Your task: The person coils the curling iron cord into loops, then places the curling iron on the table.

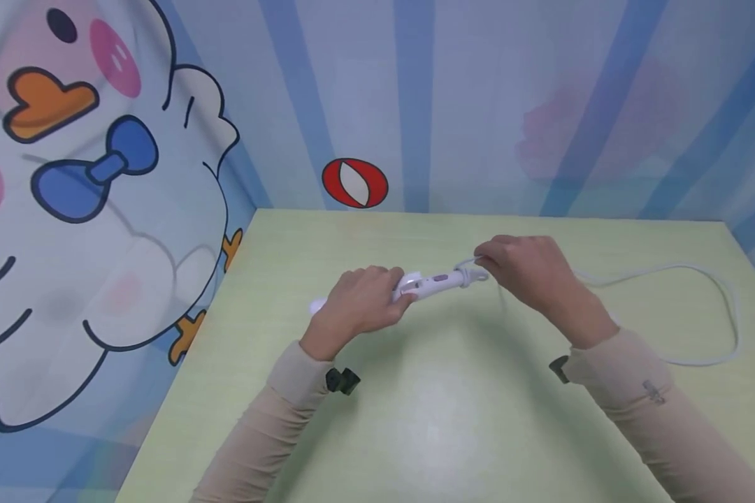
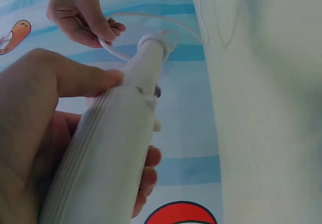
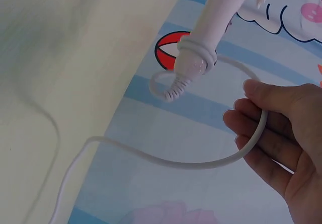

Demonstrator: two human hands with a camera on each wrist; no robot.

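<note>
A white curling iron [image 1: 429,283] is held level above the pale green table [image 1: 453,419]. My left hand [image 1: 360,302] grips its ribbed barrel [image 2: 105,163], thumb laid along the top. A loop of the white cord [image 3: 196,58] sits wound round the handle's end. My right hand [image 1: 523,269] holds the cord [image 3: 221,159] just past that end, the cord running between thumb and fingers [image 3: 261,133]. The rest of the cord [image 1: 723,307] trails in a big loop over the table to the right.
The table [image 1: 453,419] is boxed in by printed cloth walls: a cartoon duck [image 1: 101,209] on the left, blue stripes and a red-and-white ball [image 1: 355,183] at the back. Small black wrist cameras [image 1: 342,381] sit on both beige sleeves.
</note>
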